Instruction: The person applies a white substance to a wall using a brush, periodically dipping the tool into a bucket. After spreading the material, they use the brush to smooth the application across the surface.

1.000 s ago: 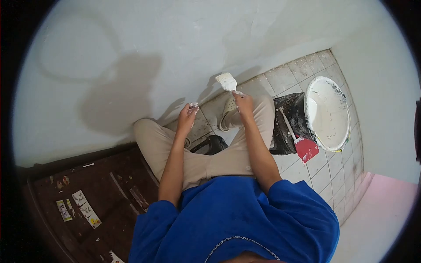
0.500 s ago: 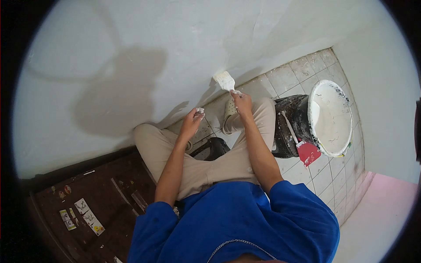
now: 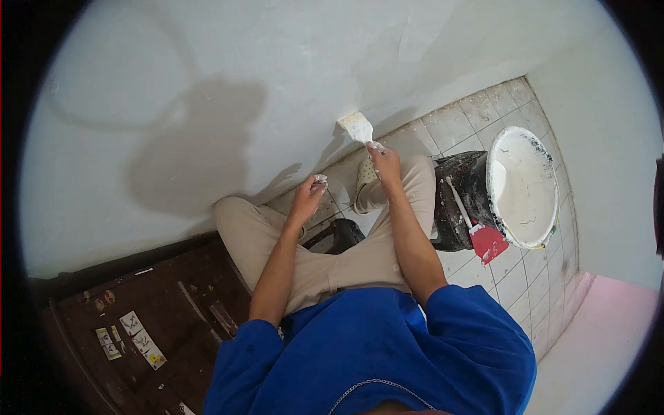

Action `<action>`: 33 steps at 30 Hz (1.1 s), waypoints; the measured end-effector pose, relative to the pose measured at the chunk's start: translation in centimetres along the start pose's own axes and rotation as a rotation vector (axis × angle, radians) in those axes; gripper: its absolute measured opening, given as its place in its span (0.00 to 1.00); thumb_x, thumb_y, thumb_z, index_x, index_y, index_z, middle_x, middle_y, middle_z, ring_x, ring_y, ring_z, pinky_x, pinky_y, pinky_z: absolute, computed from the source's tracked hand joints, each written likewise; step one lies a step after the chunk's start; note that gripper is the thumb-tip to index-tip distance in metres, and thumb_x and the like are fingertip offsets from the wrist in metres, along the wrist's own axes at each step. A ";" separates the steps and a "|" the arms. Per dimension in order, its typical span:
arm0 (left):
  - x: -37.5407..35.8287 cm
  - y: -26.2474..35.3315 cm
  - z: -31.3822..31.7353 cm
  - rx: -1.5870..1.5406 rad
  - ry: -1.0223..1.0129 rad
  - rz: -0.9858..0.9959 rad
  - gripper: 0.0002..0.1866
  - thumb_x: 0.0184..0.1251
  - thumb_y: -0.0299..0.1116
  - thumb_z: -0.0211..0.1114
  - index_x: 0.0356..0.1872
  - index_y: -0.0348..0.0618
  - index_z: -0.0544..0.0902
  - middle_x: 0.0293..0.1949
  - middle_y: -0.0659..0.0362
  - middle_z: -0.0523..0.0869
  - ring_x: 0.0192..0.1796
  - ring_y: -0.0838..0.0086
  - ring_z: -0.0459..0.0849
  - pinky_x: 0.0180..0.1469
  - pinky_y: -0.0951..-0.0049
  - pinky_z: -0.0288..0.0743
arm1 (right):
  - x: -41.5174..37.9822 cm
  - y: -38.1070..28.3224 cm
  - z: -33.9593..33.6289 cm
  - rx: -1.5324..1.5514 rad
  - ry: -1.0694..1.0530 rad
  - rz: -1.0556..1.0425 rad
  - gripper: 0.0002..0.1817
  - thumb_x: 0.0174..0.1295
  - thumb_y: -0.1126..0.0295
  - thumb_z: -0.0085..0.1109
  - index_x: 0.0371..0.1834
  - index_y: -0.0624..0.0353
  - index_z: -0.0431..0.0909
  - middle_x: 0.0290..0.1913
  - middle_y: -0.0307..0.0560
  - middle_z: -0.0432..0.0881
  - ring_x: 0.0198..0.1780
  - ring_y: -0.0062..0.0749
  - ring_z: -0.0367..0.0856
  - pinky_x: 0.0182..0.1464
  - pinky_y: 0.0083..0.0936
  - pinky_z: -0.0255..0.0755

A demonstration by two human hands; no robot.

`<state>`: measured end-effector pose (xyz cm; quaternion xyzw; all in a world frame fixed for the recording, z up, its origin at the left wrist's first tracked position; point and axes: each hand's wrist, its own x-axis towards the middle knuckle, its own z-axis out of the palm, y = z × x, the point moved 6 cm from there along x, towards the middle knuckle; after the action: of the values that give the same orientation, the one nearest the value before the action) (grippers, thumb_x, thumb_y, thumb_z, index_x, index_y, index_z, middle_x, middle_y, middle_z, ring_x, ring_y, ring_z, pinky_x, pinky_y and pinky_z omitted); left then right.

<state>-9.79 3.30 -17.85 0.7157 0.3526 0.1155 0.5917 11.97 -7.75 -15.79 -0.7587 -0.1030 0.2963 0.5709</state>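
My right hand (image 3: 386, 164) is wrapped round the handle of a white-coated brush (image 3: 357, 127), whose bristles are at the pale wall (image 3: 290, 76). My left hand (image 3: 307, 198) is closed over my knee area, with white smears on its fingertips; what it holds, if anything, is too small to name. To the right stands a black bucket (image 3: 472, 171), with a white-coated round container (image 3: 523, 187) at its top holding white paint. A red scraper with a white handle (image 3: 487, 242) rests against the bucket's side.
Dark wooden furniture (image 3: 173, 332) with stickers lies at the lower left. A tiled floor (image 3: 508, 283) runs under the bucket to the right wall. A black object (image 3: 342, 236) is between my legs. A pink surface (image 3: 609, 325) shows at lower right.
My left hand has shifted slightly to the right and down. The brush in my right hand has barely moved, and the whole view has shifted a little.
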 end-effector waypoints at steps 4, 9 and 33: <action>-0.1 -0.7 -0.1 -0.017 0.014 -0.005 0.13 0.68 0.35 0.59 0.46 0.35 0.78 0.35 0.53 0.84 0.36 0.71 0.80 0.42 0.71 0.72 | -0.9 -0.1 -0.6 0.002 0.003 -0.056 0.17 0.60 0.59 0.62 0.30 0.65 0.84 0.19 0.34 0.75 0.23 0.18 0.69 0.27 0.23 0.62; 0.4 -1.6 0.3 -0.029 -0.004 -0.006 0.13 0.68 0.35 0.59 0.46 0.34 0.78 0.36 0.51 0.85 0.38 0.69 0.82 0.43 0.71 0.73 | 0.6 1.4 0.1 -0.083 0.027 -0.049 0.15 0.61 0.58 0.64 0.28 0.60 0.83 0.16 0.29 0.69 0.18 0.13 0.61 0.21 0.19 0.54; -0.2 -0.5 0.6 -0.048 -0.047 -0.066 0.12 0.68 0.33 0.60 0.44 0.34 0.77 0.35 0.55 0.83 0.38 0.75 0.80 0.41 0.74 0.72 | -0.4 1.0 0.0 0.015 -0.005 0.041 0.17 0.61 0.58 0.62 0.31 0.64 0.84 0.18 0.32 0.72 0.18 0.16 0.65 0.21 0.22 0.57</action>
<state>-9.77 2.73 -18.39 0.6921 0.3589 0.0874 0.6202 11.49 -8.30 -16.56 -0.7556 -0.0865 0.3104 0.5703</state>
